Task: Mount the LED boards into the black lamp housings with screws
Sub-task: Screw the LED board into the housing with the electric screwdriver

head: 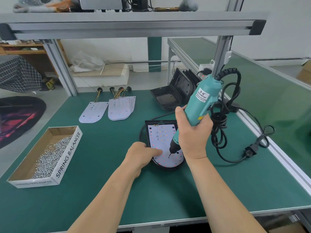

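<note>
From the head camera, the white LED board (161,137) lies inside a black housing (146,126) at the middle of the bench (101,190), its long axis running near to far. The right hand (193,132) has its grip clamped round the teal screwdriver (202,101), which leans up and away to the far right. Its bit meets the board's rounded near end, just right of the left hand (141,155), whose fingers (158,151) press flat on the board. The driver probably needs to stand straighter over the hole.
</note>
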Demonstrator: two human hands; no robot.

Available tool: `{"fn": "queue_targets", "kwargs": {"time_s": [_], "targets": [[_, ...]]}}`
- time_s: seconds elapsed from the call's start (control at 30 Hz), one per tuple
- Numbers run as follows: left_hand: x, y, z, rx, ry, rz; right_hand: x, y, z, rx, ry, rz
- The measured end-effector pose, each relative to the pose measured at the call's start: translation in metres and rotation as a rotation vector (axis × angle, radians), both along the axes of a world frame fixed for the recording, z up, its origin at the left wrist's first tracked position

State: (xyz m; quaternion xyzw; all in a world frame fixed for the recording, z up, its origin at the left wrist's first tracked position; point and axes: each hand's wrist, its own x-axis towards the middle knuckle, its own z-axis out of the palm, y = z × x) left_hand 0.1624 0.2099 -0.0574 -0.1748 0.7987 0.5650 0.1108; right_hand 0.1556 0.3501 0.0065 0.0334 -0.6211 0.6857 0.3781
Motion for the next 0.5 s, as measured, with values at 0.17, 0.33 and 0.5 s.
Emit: {"fn": "queue_targets", "kwargs": {"time_s": [0.17,0.33,0.5], "targets": [[0.0005,-0.0006,-0.0005,0.022,0.003,0.000,-0.0004,-0.0003,-0.0044,0.019,-0.010,-0.009],[0.0010,0.0000,-0.0001,0.021,0.004,0.011,-0.0013,-0.0019,-0.0064,0.046,-0.022,-0.004],[0.0007,0.0006,-0.0016,0.023,0.012,0.021,-0.0028,-0.0031,-0.0076,0.068,-0.009,0.011]]}}
